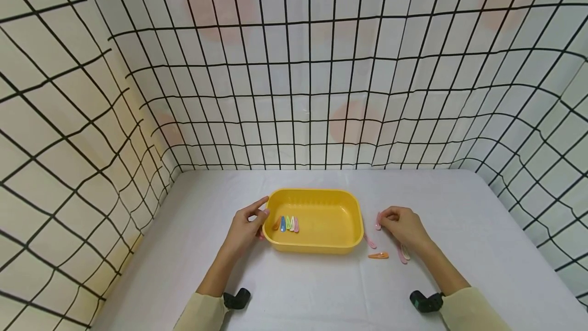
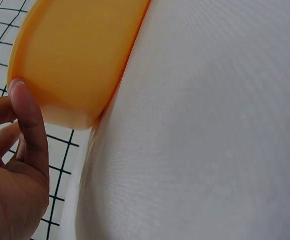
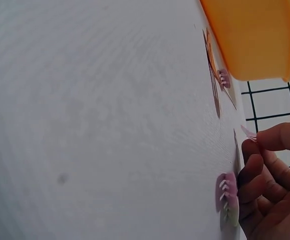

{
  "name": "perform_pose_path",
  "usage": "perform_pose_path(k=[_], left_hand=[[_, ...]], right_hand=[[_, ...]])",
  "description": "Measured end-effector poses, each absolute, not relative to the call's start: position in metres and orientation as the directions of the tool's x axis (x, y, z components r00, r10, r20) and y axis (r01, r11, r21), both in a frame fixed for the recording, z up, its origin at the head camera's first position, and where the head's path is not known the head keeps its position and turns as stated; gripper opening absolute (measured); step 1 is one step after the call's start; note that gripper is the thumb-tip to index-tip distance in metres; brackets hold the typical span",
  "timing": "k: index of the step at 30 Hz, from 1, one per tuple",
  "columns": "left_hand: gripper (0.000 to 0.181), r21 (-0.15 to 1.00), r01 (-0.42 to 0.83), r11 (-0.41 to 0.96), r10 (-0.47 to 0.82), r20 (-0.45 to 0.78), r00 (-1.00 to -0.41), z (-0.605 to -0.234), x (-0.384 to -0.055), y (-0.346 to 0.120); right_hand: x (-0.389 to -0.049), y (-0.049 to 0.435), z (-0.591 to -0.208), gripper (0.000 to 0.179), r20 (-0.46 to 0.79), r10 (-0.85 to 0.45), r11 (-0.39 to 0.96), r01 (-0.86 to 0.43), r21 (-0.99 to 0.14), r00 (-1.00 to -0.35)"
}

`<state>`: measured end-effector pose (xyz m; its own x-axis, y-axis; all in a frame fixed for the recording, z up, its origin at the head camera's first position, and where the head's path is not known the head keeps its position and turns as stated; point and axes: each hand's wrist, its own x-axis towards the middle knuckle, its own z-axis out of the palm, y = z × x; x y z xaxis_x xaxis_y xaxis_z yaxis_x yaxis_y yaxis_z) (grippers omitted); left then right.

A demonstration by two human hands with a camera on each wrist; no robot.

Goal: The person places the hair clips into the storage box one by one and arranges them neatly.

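My left hand [image 1: 245, 225] holds the left end of a yellow plastic tray [image 1: 317, 247], thumb at the rim; the left wrist view shows the thumb against the tray's wall [image 2: 69, 55]. Inside the tray, toward its left end, several snap hair clips lie in a row: an orange one, a blue hair clip [image 1: 283, 224], green ones and a pink one. To the right of the tray, my right hand [image 1: 406, 226] pinches a pink hair clip [image 1: 378, 221] between thumb and forefinger. In the right wrist view, that clip [image 3: 248, 133] is tilted up from the fingertips.
Between tray and right hand lie a pink clip [image 1: 370, 242] and an orange clip [image 1: 378, 256]. Under the right wrist are another pink clip [image 1: 401, 255] and a pale one [image 1: 406, 253]. White cloth covers the table [image 1: 317, 290]; black grid panels [image 1: 298, 80] stand behind and at both sides.
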<state>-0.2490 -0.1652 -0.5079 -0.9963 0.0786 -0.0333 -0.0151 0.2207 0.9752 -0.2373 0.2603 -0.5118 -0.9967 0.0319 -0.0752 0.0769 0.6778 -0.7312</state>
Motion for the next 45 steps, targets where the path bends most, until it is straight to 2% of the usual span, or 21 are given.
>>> perform_pose_path(k=[18,36,45], left_hand=[[0.045,0.973,-0.010,0.230,0.077,-0.029,-0.997,-0.506,-0.247,-0.166],[0.044,0.974,-0.008,0.226,0.077,-0.026,-0.997,-0.509,-0.249,-0.165],[0.044,0.975,-0.007,0.222,0.076,-0.024,-0.997,-0.509,-0.249,-0.165]], right_hand=[[-0.239,0.267,-0.502,0.028,-0.134,0.068,0.643,0.146,-0.752,-0.989],[-0.232,0.253,-0.457,0.036,-0.011,0.042,0.532,0.032,-0.846,-0.999],[-0.236,0.236,-0.442,0.033,-0.017,0.019,0.499,0.024,-0.866,-1.000]])
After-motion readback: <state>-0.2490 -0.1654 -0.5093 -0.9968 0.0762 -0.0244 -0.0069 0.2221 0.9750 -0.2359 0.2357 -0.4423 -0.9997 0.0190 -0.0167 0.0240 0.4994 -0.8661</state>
